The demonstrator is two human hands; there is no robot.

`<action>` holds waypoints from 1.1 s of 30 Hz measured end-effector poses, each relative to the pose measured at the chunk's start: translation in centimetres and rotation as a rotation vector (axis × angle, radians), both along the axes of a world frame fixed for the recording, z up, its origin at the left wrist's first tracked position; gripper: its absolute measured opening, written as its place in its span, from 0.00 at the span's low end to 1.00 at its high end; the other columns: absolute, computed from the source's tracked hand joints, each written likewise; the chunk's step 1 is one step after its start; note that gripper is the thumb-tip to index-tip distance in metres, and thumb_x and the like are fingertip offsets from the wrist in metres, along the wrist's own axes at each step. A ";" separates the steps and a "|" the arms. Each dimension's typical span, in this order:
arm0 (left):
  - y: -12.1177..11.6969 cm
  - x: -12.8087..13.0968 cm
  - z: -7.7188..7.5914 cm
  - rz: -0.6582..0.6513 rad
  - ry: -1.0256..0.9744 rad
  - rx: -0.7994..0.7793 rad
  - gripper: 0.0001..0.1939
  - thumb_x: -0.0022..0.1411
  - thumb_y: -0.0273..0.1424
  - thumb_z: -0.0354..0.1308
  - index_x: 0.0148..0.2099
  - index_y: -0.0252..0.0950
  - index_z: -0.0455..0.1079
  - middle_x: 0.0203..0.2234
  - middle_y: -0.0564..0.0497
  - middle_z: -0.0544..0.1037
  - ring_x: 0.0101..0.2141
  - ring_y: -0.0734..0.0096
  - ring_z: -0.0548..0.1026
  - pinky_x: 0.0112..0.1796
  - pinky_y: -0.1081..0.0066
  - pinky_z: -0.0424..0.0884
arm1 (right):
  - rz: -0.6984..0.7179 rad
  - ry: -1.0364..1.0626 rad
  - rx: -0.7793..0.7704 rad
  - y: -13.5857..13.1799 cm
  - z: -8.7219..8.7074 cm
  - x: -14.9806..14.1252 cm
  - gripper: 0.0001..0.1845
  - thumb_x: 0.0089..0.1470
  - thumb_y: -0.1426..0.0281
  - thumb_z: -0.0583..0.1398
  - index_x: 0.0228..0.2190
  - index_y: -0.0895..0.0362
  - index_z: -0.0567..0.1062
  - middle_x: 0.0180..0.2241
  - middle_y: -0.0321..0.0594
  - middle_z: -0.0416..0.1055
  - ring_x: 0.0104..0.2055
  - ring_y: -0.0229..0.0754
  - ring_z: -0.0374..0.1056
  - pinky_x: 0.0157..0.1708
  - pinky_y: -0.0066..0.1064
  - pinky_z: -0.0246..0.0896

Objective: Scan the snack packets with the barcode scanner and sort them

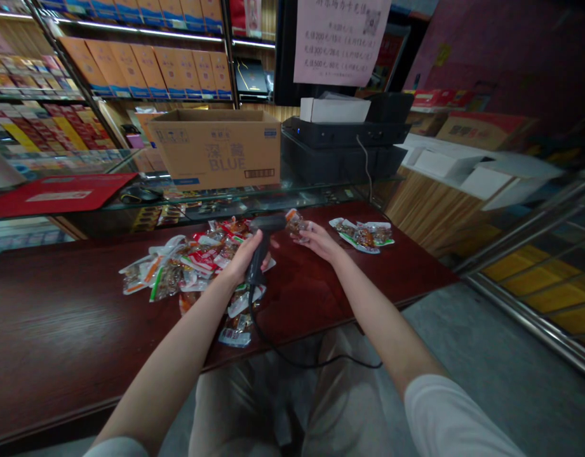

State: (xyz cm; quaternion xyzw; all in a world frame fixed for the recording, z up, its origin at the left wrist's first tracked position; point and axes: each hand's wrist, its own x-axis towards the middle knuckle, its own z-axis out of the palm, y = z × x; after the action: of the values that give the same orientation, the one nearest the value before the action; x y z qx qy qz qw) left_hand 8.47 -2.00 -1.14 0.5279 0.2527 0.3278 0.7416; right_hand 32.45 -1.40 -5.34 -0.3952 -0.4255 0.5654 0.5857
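Note:
My left hand (245,257) is wrapped round the grip of a black handheld barcode scanner (258,260), whose head points right. A small clear snack packet (296,222) with an orange edge is pinched in my right hand (317,241), just off the scanner's front. Under and left of my left hand spreads a loose pile of snack packets (168,273) in red, clear and green-edged wrappers. Several more packets (366,236) lie in a small group right of my right hand. The scanner's cable (292,363) loops over the table's front edge.
A dark red table (73,317) carries the packets. Behind it, a cardboard box (220,149) and a black machine (344,149) stand on a glass counter. A red folder (58,192) lies at left. Metal railing (530,324) is on the right, stocked shelves (144,70) behind.

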 end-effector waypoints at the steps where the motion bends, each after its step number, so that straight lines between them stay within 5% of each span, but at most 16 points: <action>1: 0.0 -0.1 0.1 0.000 0.002 -0.002 0.35 0.56 0.58 0.55 0.43 0.28 0.72 0.12 0.54 0.67 0.13 0.77 0.63 0.14 0.77 0.56 | -0.026 -0.041 0.008 0.1 -0.1 0.0 0.22 0.39 0.68 0.68 0.38 0.52 0.68 0.38 0.36 0.75 0.38 0.41 0.75 0.43 0.37 0.69; 4: 0.0 -0.5 0.5 -0.004 -0.020 -0.008 0.36 0.54 0.59 0.56 0.45 0.27 0.72 0.12 0.54 0.67 0.13 0.77 0.62 0.15 0.77 0.55 | -0.231 -0.283 0.035 0.4 -0.1 0.7 0.25 0.43 0.66 0.65 0.44 0.50 0.65 0.39 0.35 0.73 0.33 0.41 0.74 0.37 0.37 0.69; 10: 0.8 -1.2 0.8 0.002 -0.123 -0.069 0.32 0.57 0.55 0.56 0.45 0.29 0.72 0.13 0.56 0.65 0.13 0.79 0.61 0.15 0.78 0.56 | -0.673 -1.185 0.032 -0.8 0.6 4.0 0.18 0.54 0.66 0.59 0.47 0.54 0.68 0.38 0.44 0.73 0.40 0.51 0.70 0.43 0.42 0.64; 18: 0.8 -3.2 2.9 0.037 -0.118 -0.097 0.30 0.58 0.55 0.56 0.43 0.30 0.72 0.12 0.57 0.63 0.12 0.79 0.59 0.14 0.78 0.54 | -0.835 -1.479 0.047 -1.3 0.3 4.7 0.20 0.51 0.75 0.58 0.48 0.64 0.71 0.57 0.61 0.58 0.58 0.59 0.58 0.56 0.48 0.53; 21: 0.8 -3.7 3.0 0.071 -0.150 -0.064 0.29 0.57 0.54 0.57 0.42 0.31 0.72 0.13 0.56 0.64 0.13 0.80 0.60 0.15 0.79 0.55 | -0.779 -1.545 0.118 -1.4 0.2 3.9 0.21 0.54 0.77 0.55 0.50 0.62 0.70 0.56 0.59 0.61 0.60 0.58 0.54 0.58 0.50 0.49; 24: 1.2 -3.9 2.6 0.099 -0.144 -0.071 0.29 0.58 0.54 0.56 0.42 0.31 0.72 0.12 0.56 0.63 0.13 0.79 0.61 0.15 0.79 0.56 | -0.624 -1.568 0.034 -1.5 0.0 3.6 0.14 0.55 0.75 0.55 0.42 0.60 0.75 0.48 0.57 0.67 0.54 0.59 0.60 0.55 0.51 0.53; 26: 1.7 -4.0 2.2 0.119 -0.138 -0.093 0.29 0.59 0.54 0.54 0.42 0.31 0.72 0.12 0.57 0.63 0.13 0.79 0.61 0.14 0.79 0.56 | -0.622 -1.555 -0.020 -1.5 -0.1 3.5 0.13 0.55 0.74 0.56 0.41 0.61 0.76 0.47 0.59 0.68 0.54 0.61 0.61 0.55 0.53 0.52; 29: 2.2 -4.1 1.9 0.167 -0.164 -0.118 0.28 0.61 0.53 0.53 0.42 0.31 0.72 0.12 0.57 0.63 0.12 0.79 0.60 0.14 0.79 0.56 | -0.653 -1.474 0.099 -1.2 -0.3 2.5 0.16 0.55 0.74 0.56 0.45 0.62 0.74 0.49 0.57 0.68 0.55 0.58 0.61 0.58 0.52 0.49; 33: 2.3 -4.3 2.2 0.198 -0.224 -0.129 0.26 0.62 0.52 0.53 0.40 0.31 0.72 0.15 0.55 0.66 0.13 0.81 0.59 0.13 0.79 0.55 | -0.313 -1.217 0.232 -0.8 -0.5 -2.0 0.18 0.58 0.65 0.58 0.50 0.57 0.72 0.47 0.49 0.72 0.50 0.49 0.66 0.55 0.44 0.57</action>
State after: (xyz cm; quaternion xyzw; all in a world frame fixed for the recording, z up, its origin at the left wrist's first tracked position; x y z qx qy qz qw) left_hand 4.17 0.34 1.08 0.4121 0.2398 0.4392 0.7615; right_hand 30.41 -2.18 -5.86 -0.6372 -0.6777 0.0978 0.3538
